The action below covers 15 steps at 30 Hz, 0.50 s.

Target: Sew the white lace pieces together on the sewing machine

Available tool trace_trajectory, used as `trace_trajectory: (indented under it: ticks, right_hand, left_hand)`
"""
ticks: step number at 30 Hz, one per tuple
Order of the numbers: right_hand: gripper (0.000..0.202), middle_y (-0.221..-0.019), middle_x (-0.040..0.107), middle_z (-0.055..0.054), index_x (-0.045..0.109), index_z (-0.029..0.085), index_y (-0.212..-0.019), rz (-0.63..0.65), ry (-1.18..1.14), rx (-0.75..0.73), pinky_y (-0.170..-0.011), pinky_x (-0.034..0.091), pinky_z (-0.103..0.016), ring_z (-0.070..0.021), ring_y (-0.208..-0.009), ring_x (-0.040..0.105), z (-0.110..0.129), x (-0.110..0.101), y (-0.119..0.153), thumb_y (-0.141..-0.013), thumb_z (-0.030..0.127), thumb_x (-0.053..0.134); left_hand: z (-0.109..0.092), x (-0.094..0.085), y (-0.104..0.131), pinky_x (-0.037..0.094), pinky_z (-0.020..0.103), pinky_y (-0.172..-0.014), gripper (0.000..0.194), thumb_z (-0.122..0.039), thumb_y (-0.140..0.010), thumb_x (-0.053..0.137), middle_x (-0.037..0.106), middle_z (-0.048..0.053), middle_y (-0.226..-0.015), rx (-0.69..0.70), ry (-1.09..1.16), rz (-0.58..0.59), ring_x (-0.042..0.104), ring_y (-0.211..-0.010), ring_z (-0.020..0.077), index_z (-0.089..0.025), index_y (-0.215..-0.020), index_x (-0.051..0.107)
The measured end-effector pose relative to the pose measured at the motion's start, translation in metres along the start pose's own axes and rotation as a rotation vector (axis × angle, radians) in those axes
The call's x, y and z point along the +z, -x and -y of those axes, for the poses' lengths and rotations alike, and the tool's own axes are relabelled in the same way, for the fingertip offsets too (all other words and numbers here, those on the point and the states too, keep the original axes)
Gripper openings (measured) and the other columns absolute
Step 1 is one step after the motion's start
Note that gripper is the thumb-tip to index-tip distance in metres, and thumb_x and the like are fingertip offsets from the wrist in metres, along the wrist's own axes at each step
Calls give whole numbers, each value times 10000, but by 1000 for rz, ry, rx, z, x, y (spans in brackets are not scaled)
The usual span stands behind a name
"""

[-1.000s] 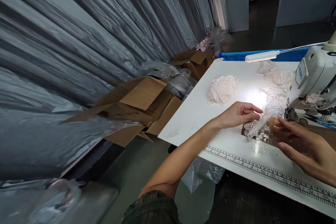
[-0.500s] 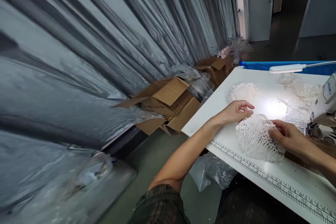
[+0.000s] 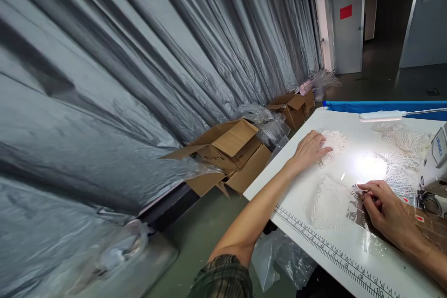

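A white lace piece [image 3: 328,202] lies flat on the white table [image 3: 352,242], in front of me. At its right edge is my right hand [image 3: 386,209], fingers curled and pinched together on the lace border. My left hand [image 3: 309,151] reaches farther off, over a second lace piece [image 3: 335,144]. Its fingers are bent and rest on that piece's left side, with the thumb apart. Beyond my right hand lie several more lace pieces [image 3: 401,149] in a loose heap. The sewing machine head [image 3: 435,158] stands to the right of my right hand.
A lamp [image 3: 382,116] throws a bright spot on the table. A ruler strip [image 3: 324,251] follows the near edge. Brown tape [image 3: 429,226] covers the surface by the machine. Open cardboard boxes [image 3: 230,149] and plastic bags [image 3: 282,253] are beside and below the table.
The near lace piece has come down from between both hands onto the table. My left hand has moved away to the far lace piece. My right hand stays at the near piece's edge.
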State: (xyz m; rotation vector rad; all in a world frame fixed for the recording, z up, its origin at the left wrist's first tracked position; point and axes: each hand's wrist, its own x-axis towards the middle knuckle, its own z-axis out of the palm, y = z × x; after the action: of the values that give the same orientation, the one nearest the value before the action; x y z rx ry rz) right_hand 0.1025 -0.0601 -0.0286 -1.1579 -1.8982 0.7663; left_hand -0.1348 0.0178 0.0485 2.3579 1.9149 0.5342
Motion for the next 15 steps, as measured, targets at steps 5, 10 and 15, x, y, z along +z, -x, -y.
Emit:
trace_trajectory:
  ticks: [5,10,15]
  right_hand:
    - [339,-917,602,-70,672,213,-942,-12,-11,-10,-589,499,-326,-166,-649,585,0,0,0,-875,380,384]
    - [350,-930,614,-65,686,220,-892,-6,-36,28,-578,493,-330,-148,-580,556,3,-1,0,-841,417,400]
    - [438,-918,656,-86,672,202,-978,-49,-242,337,-681,542,-370,-211,-715,645,7,-15,-7,-827,539,436]
  left_hand:
    - [4,11,-17,466,314,-790,145,-279,-895,590,597,42,-876,-6,13,-53,590,-811,191,-171,-811,637]
    - [8,0,-18,430,242,-673,214,-264,-936,501,607,9,-813,-30,80,-153,548,-669,123,-173,-788,625]
    - [-24,-3,9,402,203,-589,267,-322,-970,441,605,-23,-683,118,280,-119,511,-577,89,-163,-855,623]
